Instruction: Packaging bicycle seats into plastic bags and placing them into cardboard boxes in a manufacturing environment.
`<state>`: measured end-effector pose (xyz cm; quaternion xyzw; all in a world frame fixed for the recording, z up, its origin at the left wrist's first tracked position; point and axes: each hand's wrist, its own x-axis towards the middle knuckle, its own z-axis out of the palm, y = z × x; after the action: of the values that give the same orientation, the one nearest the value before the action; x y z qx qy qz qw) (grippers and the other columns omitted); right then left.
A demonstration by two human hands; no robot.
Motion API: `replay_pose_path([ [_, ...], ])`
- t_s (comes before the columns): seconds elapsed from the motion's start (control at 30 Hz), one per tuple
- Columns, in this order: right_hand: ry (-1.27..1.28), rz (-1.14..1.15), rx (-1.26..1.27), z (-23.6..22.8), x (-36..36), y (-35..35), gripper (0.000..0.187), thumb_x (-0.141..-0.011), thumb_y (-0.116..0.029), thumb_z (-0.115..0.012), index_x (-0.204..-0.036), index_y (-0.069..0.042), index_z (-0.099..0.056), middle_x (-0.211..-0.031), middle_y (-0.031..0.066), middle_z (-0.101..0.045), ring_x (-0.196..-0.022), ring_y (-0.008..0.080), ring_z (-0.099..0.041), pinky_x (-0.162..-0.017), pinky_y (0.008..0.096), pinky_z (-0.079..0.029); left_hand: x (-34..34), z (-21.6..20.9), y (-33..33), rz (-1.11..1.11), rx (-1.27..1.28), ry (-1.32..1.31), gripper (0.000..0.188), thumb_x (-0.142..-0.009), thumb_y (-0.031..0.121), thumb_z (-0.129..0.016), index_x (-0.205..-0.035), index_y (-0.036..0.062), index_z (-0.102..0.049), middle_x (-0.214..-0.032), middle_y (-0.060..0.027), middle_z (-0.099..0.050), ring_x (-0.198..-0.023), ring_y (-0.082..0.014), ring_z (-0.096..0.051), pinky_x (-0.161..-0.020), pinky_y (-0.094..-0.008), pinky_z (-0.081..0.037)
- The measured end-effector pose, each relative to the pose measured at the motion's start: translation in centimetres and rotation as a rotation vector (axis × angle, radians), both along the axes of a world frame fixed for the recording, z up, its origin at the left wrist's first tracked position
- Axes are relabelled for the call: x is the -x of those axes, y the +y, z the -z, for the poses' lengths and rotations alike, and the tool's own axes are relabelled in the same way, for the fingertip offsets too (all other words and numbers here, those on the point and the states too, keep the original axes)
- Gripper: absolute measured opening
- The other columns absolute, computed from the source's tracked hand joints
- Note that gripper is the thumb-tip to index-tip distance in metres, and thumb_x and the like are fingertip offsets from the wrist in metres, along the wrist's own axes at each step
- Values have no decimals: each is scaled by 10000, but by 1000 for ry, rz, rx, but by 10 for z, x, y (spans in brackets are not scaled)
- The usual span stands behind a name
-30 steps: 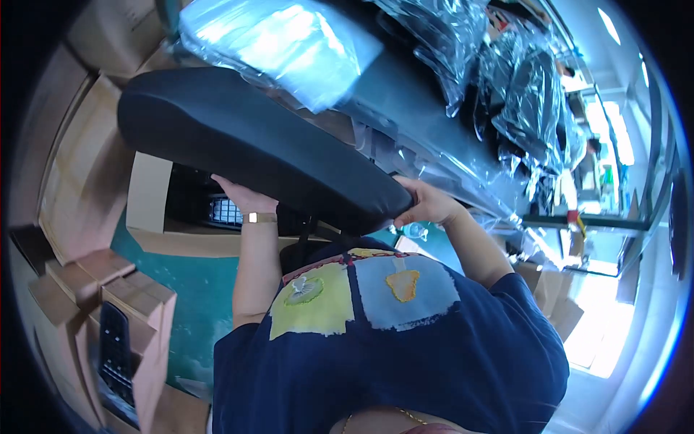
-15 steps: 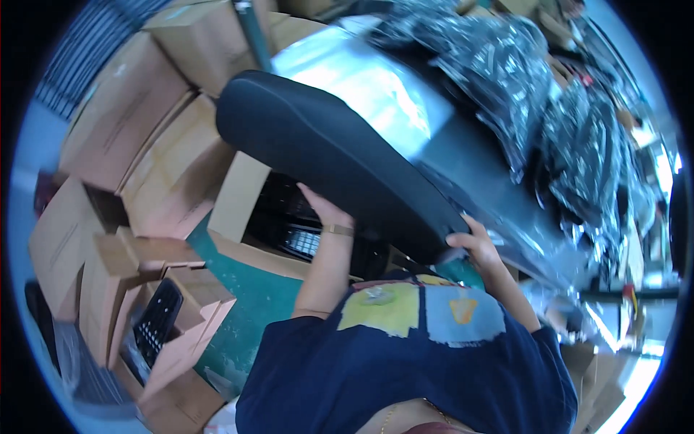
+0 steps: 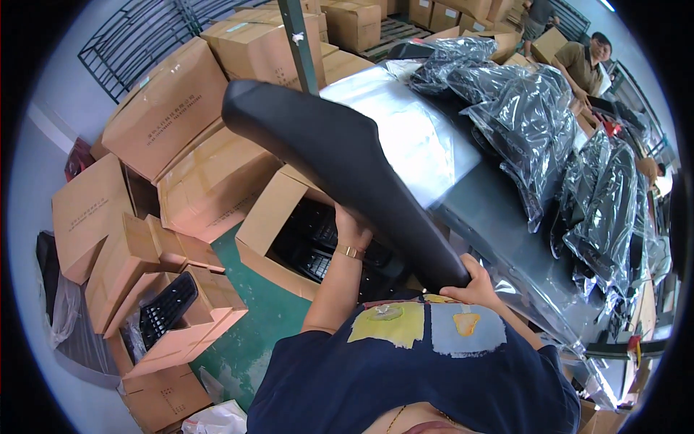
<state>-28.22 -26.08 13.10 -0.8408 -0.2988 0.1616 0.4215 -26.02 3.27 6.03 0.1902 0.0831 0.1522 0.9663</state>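
Observation:
A long black motorcycle seat (image 3: 340, 145) is held up in front of me, slanting from the upper left down toward my right side. My left hand (image 3: 353, 230) supports its underside near the middle; some of its fingers are hidden behind the seat. At the narrow lower end, my right hand (image 3: 473, 281) grips the tip, thumb on the near side. Below the seat stands an open carton (image 3: 271, 210) with black ribbed plastic parts (image 3: 318, 249) inside. The worktable (image 3: 499, 195) lies just beyond the seat.
Seats in clear plastic bags (image 3: 513, 123) are heaped on the table's far side. Large cartons (image 3: 163, 108) stack up at left, beside a green post (image 3: 298, 47). Another open carton (image 3: 210, 318) holds a black part (image 3: 168, 307). A co-worker (image 3: 584, 69) stands at the far right.
The seat has turned, showing a narrower side, and its lower end is nearer my body. My left hand has shifted along its underside. The whole view has tilted to show more of the room.

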Motion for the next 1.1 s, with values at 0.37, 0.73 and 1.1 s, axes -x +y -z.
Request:
replay_pose_path([
  [0.37,-704,11,10,13,-3,-1,345,-513,-141,-774,-687,-36,-495,-855,109,-512,-797,295,-509,-693,385,-413,41,-75,25,-56,117,-243,796,-770,714,-425,-1334,153,-392,-1369,-39,-406,-1227,-250,-398,-1019,-443,-321],
  [0.73,-984,-76,117,-3,-34,-10,215,-538,-143,-640,-711,-92,-522,-866,45,-537,-833,225,-531,-818,363,-419,47,-52,56,-108,-1,214,664,-713,521,-590,-1231,116,-498,-1219,-89,-530,-1097,-298,-511,-931,-494,-419],
  [1.1,-716,175,-113,-15,-27,-41,239,-601,-177,-764,-697,-67,-575,-797,84,-549,-813,259,-536,-781,379,-404,34,-51,27,-117,80,-128,631,-726,366,-539,-1263,42,-465,-1270,-149,-497,-1161,-332,-473,-999,-487,-365],
])
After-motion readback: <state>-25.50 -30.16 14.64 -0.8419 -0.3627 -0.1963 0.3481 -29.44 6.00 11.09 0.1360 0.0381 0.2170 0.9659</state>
